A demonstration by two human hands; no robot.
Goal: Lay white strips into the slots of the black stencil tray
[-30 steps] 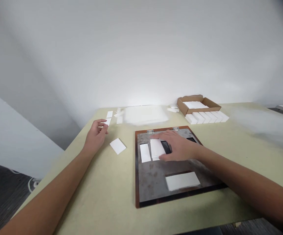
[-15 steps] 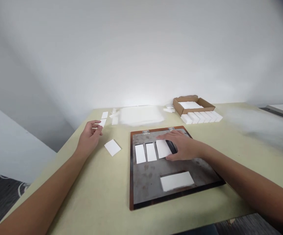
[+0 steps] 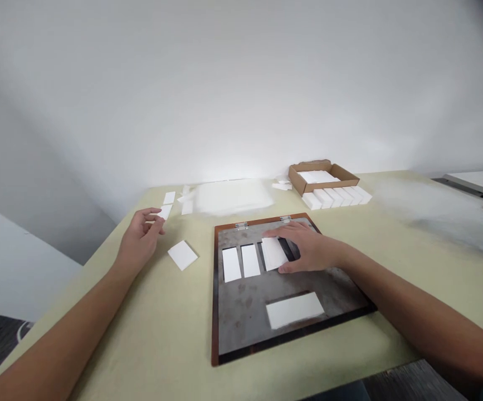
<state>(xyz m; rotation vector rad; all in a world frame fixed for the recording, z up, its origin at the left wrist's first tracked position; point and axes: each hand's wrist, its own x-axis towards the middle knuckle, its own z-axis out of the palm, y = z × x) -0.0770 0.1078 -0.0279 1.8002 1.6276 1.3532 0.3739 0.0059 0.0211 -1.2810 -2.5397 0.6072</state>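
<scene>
A dark metal board (image 3: 249, 312) with a brown frame lies in front of me on the table. Two narrow white pieces (image 3: 240, 262) sit in its upper slots, and a wider white piece (image 3: 294, 309) lies lower down. My right hand (image 3: 308, 248) rests flat on the board with fingers spread, pressing a small stack of white pieces (image 3: 273, 253) beside the two. My left hand (image 3: 138, 240) hovers left of the board, its fingers pinching a small white piece (image 3: 165, 212). A white card (image 3: 182, 255) lies on the table just right of that hand.
At the back right stands an open cardboard box (image 3: 321, 176) with white pieces inside and a row of white blocks (image 3: 337, 197) in front. Loose white pieces (image 3: 180, 200) and a white sheet (image 3: 233, 196) lie at the back. A white wall rises behind the table.
My right hand slid the stack of white pieces rightward, leaving a second narrow piece in a slot. The left hand stayed put with its small piece. My view shifted right.
</scene>
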